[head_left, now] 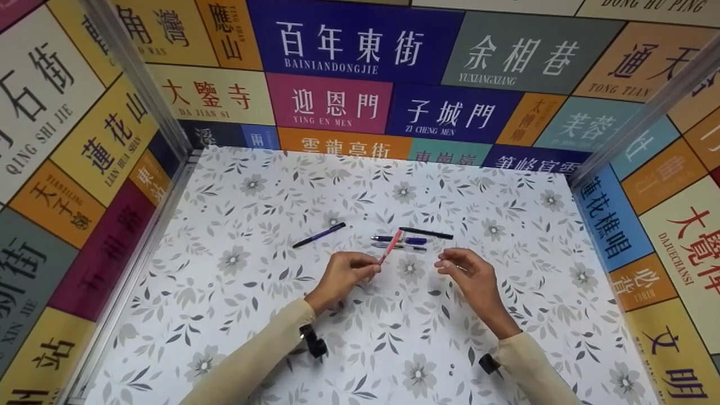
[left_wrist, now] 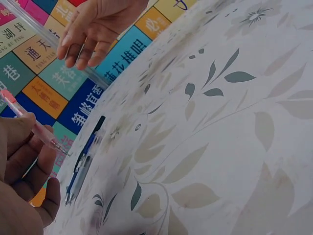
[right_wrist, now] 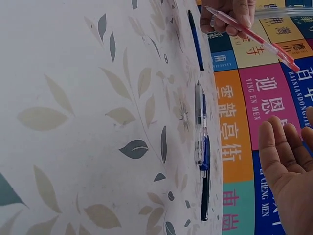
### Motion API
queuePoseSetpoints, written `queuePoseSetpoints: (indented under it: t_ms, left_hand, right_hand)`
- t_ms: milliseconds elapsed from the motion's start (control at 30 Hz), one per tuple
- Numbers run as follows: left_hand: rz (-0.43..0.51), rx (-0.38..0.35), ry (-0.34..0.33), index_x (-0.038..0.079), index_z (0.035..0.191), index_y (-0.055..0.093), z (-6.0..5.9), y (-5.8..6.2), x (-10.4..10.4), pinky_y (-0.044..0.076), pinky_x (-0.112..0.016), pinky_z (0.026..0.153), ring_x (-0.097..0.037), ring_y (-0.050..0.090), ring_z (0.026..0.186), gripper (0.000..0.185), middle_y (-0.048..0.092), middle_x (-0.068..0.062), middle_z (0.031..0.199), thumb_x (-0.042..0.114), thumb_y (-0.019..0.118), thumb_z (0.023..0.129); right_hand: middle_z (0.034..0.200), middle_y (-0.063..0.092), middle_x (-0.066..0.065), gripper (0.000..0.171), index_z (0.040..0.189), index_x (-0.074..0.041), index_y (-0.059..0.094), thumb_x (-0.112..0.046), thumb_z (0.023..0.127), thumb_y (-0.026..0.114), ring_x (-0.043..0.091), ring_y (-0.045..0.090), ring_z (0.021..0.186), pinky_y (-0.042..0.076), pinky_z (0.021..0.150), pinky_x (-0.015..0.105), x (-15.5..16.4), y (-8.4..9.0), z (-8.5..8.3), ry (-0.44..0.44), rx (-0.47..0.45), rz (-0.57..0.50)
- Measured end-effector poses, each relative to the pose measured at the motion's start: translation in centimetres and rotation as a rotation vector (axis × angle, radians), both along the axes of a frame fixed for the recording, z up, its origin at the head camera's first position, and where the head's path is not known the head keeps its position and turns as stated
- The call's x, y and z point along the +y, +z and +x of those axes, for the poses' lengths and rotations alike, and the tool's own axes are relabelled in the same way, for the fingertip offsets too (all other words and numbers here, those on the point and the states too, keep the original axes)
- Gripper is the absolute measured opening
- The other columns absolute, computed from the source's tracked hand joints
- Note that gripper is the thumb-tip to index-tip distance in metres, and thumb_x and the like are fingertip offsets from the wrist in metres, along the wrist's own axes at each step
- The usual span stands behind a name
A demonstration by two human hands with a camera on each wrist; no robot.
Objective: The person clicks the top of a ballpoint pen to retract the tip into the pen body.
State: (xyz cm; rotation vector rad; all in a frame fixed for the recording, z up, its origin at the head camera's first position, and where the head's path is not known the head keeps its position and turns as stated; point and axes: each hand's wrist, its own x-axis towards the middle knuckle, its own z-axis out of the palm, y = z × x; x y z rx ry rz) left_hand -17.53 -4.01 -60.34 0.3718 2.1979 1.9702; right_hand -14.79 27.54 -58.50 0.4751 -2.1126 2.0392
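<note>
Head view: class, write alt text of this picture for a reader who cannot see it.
A person's left hand pinches a slim pink plastic pen above a white floral-patterned table, while the open right hand hovers empty beside it. Beyond the hands lie a dark blue pen, a black pen and two blue-and-clear pens.

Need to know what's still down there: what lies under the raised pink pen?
Under the translucent pink pen gripped by the left hand lie a blue pen and a grey clear pen on the floral tablecloth; their crossed middles are covered.
</note>
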Motion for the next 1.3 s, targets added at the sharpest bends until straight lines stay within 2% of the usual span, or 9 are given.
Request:
queuePoseSetpoints:
  t_ms: [267,500,867,1100,1300]
  left_hand:
    - [-0.009,0.017,-0.011,0.003,0.108,0.086,0.4,0.5,0.8,0.057,-0.024,0.079,-0.014,0.077,0.098,0.016,0.083,0.0,0.097,0.015,0.085,0.098]
    - [0.054,0.055,-0.036,0.001,0.107,0.084,0.7,0.7,1.7,0.058,-0.027,0.085,-0.011,0.075,0.089,0.014,0.083,-0.004,0.098,0.012,0.085,0.098]
    - [0.052,0.088,-0.025,0.005,0.106,0.084,0.9,1.2,2.7,0.057,-0.028,0.08,-0.012,0.075,0.09,0.01,0.083,-0.001,0.096,0.01,0.084,0.098]
    - [0.074,0.099,-0.035,0.001,0.108,0.083,1.0,1.2,3.3,0.059,-0.04,0.089,-0.011,0.075,0.091,0.012,0.083,-0.003,0.098,0.008,0.084,0.098]
    - [0.088,0.092,-0.056,-0.001,0.11,0.082,1.2,1.2,3.6,0.059,-0.038,0.095,-0.014,0.076,0.096,0.016,0.083,-0.006,0.102,0.009,0.083,0.099]
  right_hand:
    - [0.118,0.065,0.042,0.028,0.13,0.018,0.064,0.014,0.103,0.067,0.025,0.078,0.105,0.064,0.089,0.037,-0.7,1.3,0.0,0.016,0.034,-0.02]
    - [0.121,0.066,0.038,0.031,0.135,0.015,0.063,0.014,0.104,0.064,0.024,0.078,0.107,0.063,0.092,0.036,-1.5,2.4,0.1,0.049,0.068,0.007]
    - [0.12,0.065,0.039,0.034,0.138,0.016,0.061,0.015,0.104,0.063,0.028,0.077,0.107,0.063,0.092,0.038,-2.6,3.1,0.1,0.085,0.064,-0.024]
    - [0.121,0.067,0.035,0.033,0.137,0.017,0.059,0.015,0.104,0.063,0.024,0.078,0.108,0.063,0.092,0.038,-3.0,3.2,0.1,0.1,0.071,0.012]
    - [0.123,0.066,0.036,0.034,0.138,0.018,0.058,0.015,0.104,0.062,0.025,0.077,0.109,0.063,0.093,0.039,-3.2,3.4,0.0,0.123,0.066,0.016]
